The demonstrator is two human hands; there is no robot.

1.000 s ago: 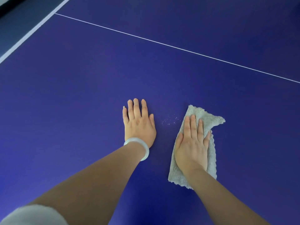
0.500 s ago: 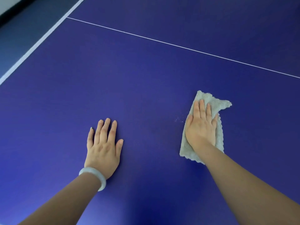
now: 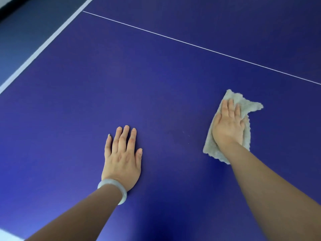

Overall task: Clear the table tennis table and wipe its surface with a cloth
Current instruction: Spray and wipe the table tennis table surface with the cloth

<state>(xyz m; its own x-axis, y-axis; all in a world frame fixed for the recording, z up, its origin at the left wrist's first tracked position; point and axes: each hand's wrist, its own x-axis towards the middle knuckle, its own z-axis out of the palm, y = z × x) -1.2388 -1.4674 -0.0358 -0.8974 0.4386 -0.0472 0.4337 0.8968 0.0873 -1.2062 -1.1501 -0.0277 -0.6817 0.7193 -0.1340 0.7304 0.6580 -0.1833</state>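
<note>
The blue table tennis table [image 3: 156, 84] fills the view. A pale grey-beige cloth [image 3: 248, 106] lies folded on it at the right. My right hand [image 3: 228, 126] presses flat on the cloth with straight fingers, covering its middle. My left hand [image 3: 122, 153] rests flat on the bare table surface, fingers straight and spread a little, a pale bangle on its wrist. A few tiny specks [image 3: 188, 136] show on the table between the hands.
A thin white centre line [image 3: 199, 46] crosses the table diagonally beyond the hands. The table's white edge stripe [image 3: 43, 47] runs along the upper left, with dark floor [image 3: 22, 32] past it.
My right hand has slid the cloth to the right and farther away, over the patch of specks. My left hand moved left and nearer, away from the cloth, and stays flat.
</note>
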